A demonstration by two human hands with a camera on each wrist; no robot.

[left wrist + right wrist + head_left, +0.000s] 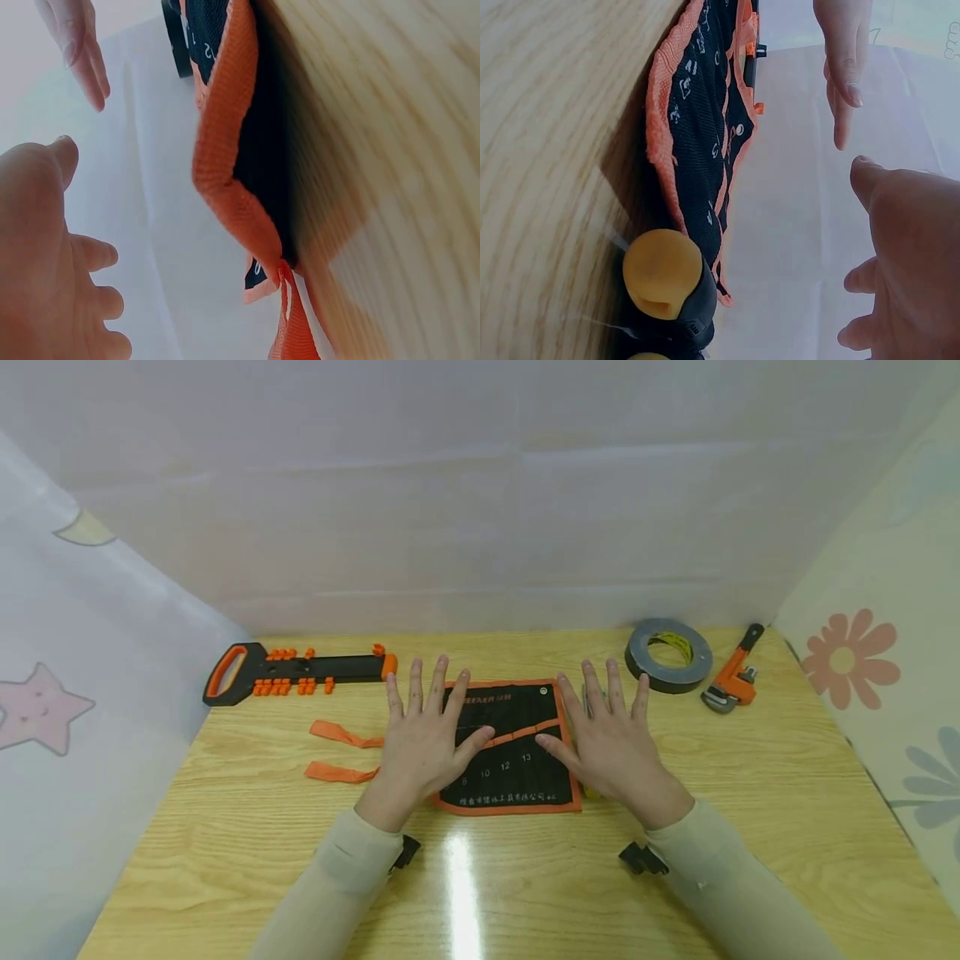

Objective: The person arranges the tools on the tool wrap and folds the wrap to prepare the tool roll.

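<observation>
Both hands are spread flat with palms down over a black fabric tool pouch with orange edging and printed sizes such as 10, 12 and 13. My left hand overlaps the pouch's left side in the head view; the left wrist view shows it raised above the table. Over the pouch's right side hovers my right hand, also raised, its fingers apart. Neither hand holds anything. Beneath the right hand, at the pouch's right edge, lie tools with rounded yellow-and-black handle ends, mostly hidden from the head view. Two orange straps trail out leftward.
At the back left lies a black holder with orange clips and a loop handle. A roll of grey tape and an orange pipe wrench lie at the back right. Cloth walls border the wooden table behind and at both sides.
</observation>
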